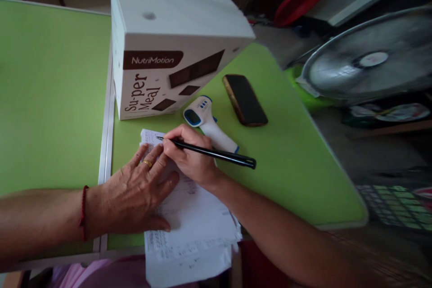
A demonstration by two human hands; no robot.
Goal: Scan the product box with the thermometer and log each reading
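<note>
A black pen (pixel 216 153) is pinched in my right hand (pixel 192 155), its tip touching the top of a stack of paper (pixel 199 209) that carries handwriting. My left hand (pixel 138 189) lies flat across the left part of the sheets, fingers spread, with a ring on one finger. The lower end of the paper hangs past the table's near edge. Just beyond my right hand rests a white and blue infrared thermometer (pixel 212 128), partly hidden by that hand. Past the paper's top stands a white NutriMotion box (pixel 178 18).
A dark phone (pixel 245 99) lies on the green table (pixel 50 99), right of the box. A metal strip (pixel 107 144) crosses the tabletop. Off the table's right side are a fan (pixel 367 58), a red round object (pixel 300 2) and a plastic basket (pixel 398 204).
</note>
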